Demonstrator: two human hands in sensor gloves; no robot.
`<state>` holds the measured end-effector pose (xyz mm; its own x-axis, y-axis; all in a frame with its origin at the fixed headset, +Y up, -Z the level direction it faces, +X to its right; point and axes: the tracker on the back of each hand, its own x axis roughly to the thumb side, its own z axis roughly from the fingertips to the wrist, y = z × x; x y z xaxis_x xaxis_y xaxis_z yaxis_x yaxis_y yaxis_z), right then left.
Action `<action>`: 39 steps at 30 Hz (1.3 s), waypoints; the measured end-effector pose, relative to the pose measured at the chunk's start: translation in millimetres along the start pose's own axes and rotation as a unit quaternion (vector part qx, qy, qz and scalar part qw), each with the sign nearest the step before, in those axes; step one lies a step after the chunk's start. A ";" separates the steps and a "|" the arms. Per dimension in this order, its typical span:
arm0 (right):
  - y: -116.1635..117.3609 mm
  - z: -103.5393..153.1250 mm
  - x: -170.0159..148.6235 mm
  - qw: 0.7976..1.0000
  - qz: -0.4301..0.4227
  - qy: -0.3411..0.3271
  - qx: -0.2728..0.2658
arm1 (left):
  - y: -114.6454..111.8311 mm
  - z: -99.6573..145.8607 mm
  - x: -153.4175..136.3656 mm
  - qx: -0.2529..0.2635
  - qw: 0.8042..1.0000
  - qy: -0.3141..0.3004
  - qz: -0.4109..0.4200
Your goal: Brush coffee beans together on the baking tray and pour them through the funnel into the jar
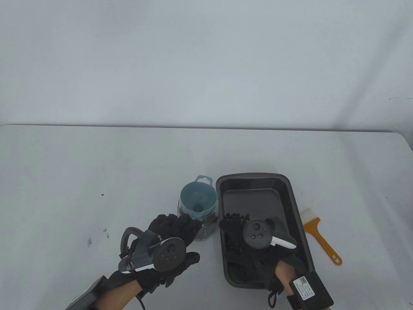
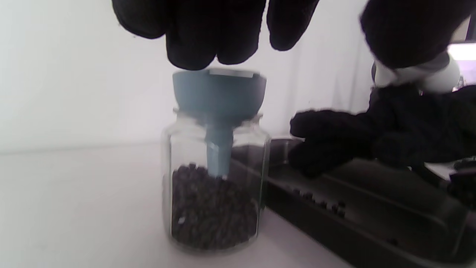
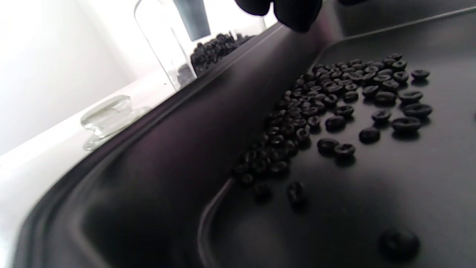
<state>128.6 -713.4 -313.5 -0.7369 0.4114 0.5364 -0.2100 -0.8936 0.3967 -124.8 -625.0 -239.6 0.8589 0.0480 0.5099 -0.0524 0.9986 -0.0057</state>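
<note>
The dark baking tray (image 1: 292, 206) lies right of centre, with coffee beans (image 3: 327, 100) gathered along its left wall. Left of it stands the glass jar (image 2: 214, 193), partly filled with beans, with the blue funnel (image 1: 197, 200) seated in its mouth. My left hand (image 1: 171, 226) hangs just before the jar with its fingers (image 2: 193, 37) relaxed; whether they touch the glass is unclear. My right hand (image 1: 234, 231) hovers over the tray's left part above the beans, its fingertips (image 3: 293, 11) near the wall and holding nothing.
The brush (image 1: 319, 235), with an orange handle and pale bristles, lies on the table right of the tray. A glass lid (image 3: 108, 115) rests on the table left of the tray. A few dark specks (image 1: 105, 230) dot the table's left side.
</note>
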 end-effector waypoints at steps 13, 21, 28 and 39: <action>-0.8 -0.1 -1.6 1.000 -0.003 0.003 -0.002 | -72.0 3.4 -24.5 -0.081 0.995 0.026 0.050; -0.6 -0.3 -3.2 1.000 -0.005 0.008 0.001 | -93.4 -1.1 -28.3 -0.152 0.987 0.030 0.049; -1.0 0.3 -4.3 1.000 -0.005 0.014 -0.001 | -94.1 0.2 -20.3 -0.139 0.990 0.022 0.012; -26.9 16.3 -15.3 0.997 -0.005 0.035 -0.067 | -91.6 2.5 -23.9 -0.113 0.993 0.031 0.023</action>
<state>156.0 -692.8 -320.3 -0.7759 0.4119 0.4778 -0.2984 -0.9069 0.2973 -141.7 -717.6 -249.2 0.8881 0.0883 0.4510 0.0170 0.9744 -0.2243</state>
